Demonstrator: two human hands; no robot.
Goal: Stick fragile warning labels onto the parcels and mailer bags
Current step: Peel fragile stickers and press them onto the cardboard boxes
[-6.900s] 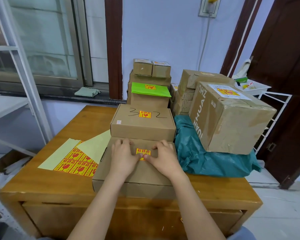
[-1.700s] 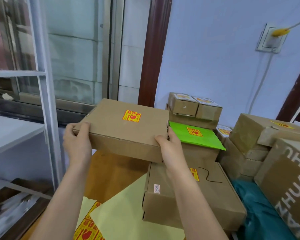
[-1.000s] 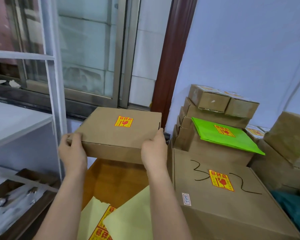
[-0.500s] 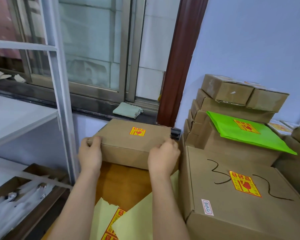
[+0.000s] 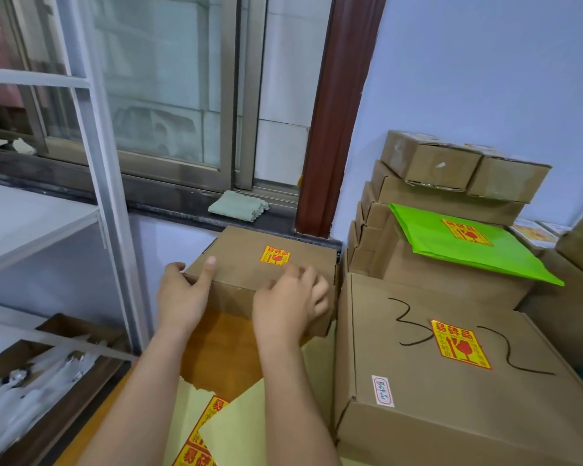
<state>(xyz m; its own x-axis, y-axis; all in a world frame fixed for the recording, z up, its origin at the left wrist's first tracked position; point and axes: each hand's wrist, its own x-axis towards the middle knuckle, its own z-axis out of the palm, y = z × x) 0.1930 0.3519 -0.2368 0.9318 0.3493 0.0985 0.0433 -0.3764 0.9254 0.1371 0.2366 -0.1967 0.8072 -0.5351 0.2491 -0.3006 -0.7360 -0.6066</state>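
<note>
A flat cardboard box (image 5: pixel 246 267) with a yellow-and-red fragile label (image 5: pixel 275 255) lies at the back of the wooden table (image 5: pixel 223 351), against the wall under the window. My left hand (image 5: pixel 180 297) holds its front left corner, thumb on top. My right hand (image 5: pixel 288 302) grips its front right edge, fingers curled over the top. To the right sits a larger box marked "32" (image 5: pixel 451 408) with its own label (image 5: pixel 460 348). A labelled green mailer bag (image 5: pixel 465 243) lies on the stack behind. The sheet of labels (image 5: pixel 199 442) shows between my arms.
Pale yellow backing paper (image 5: pixel 239 432) partly covers the label sheet. Stacked brown boxes (image 5: pixel 435 193) stand at the back right by the wall. A white metal rack (image 5: pixel 108 196) stands close on the left, with a brown tray (image 5: pixel 31 381) below. A folded cloth (image 5: pixel 238 206) lies on the sill.
Both hands have carried the labelled flat box from mid-air down and back. It now lies on the table by the wall, left of the "32" box.
</note>
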